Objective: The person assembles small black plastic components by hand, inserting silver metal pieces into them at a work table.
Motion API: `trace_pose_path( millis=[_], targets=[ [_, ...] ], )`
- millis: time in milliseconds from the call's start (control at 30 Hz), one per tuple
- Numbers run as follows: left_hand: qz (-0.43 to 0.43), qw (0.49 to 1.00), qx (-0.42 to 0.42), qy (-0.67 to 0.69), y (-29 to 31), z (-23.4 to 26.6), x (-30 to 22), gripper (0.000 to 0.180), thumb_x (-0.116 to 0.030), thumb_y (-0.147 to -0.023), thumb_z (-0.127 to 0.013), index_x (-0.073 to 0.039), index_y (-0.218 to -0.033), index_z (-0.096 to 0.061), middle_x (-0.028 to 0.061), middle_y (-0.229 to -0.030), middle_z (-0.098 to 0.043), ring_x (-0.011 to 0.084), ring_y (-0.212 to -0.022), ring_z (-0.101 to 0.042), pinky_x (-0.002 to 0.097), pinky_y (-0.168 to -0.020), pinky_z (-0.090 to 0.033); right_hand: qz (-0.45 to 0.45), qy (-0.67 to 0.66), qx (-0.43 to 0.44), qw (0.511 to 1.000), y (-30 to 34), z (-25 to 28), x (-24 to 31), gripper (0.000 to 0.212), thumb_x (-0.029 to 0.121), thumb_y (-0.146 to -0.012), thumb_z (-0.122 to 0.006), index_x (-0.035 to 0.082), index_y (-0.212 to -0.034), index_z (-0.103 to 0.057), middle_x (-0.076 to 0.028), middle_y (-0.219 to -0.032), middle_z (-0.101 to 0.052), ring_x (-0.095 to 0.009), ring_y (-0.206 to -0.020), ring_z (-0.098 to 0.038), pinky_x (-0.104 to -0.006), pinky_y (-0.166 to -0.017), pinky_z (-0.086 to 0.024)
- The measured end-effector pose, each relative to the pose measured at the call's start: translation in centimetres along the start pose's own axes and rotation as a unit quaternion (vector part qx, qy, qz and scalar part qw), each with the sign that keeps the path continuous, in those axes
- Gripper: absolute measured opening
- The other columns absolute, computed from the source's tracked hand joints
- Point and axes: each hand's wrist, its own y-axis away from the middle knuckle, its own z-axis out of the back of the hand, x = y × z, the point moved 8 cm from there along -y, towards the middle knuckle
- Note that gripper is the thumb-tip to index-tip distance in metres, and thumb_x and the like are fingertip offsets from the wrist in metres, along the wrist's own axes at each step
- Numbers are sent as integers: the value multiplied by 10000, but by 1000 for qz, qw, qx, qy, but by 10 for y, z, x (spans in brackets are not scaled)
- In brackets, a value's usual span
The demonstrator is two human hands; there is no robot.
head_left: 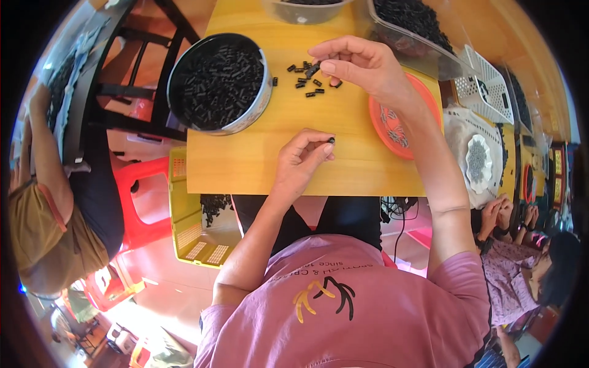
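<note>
My left hand (302, 161) is over the near part of the yellow table (245, 165). Its thumb and forefinger pinch a small black cylindrical part (331, 140), seen end on. Farther off and to the right, my right hand (362, 67) reaches over a loose group of small black parts (301, 80). At its fingertips is another black part (313, 69), apparently gripped between thumb and forefinger. A round tin (221, 86) full of such black parts stands at the left. Under my right forearm lies an orange-red round tray (405, 92) with small metal pieces (392, 126).
Clear tubs of black parts (411, 21) stand at the far edge, beside a white plastic basket (485, 86). Left of my legs is a yellow crate (187, 214), near a red stool (144, 202). Other people (61, 227) sit at left and right.
</note>
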Motion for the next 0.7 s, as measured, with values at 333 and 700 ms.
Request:
trace_pose_path(
  millis=[333, 700],
  targets=[
    [-3, 1000, 6, -14, 2, -2, -14, 153, -60, -927, -644, 20, -1057, -637, 57, -940, -641, 130, -804, -633, 260, -737, -514, 32, -22, 89, 995, 2, -104, 29, 170, 90, -928, -666, -5, -1066, -697, -2, -926, -650, -64, -801, -568, -210, -705, -451],
    [10, 999, 45, 21, -9, 0, 23, 263, -128, -910, -698, -14, -1140, -636, 39, -998, -645, 101, -936, -601, 300, -784, -511, 207, 98, 176, 957, 26, -228, 50, 233, 60, -879, -679, 16, -1108, -682, -107, -1051, -645, -191, -896, -643, -284, -732, -540]
  ],
)
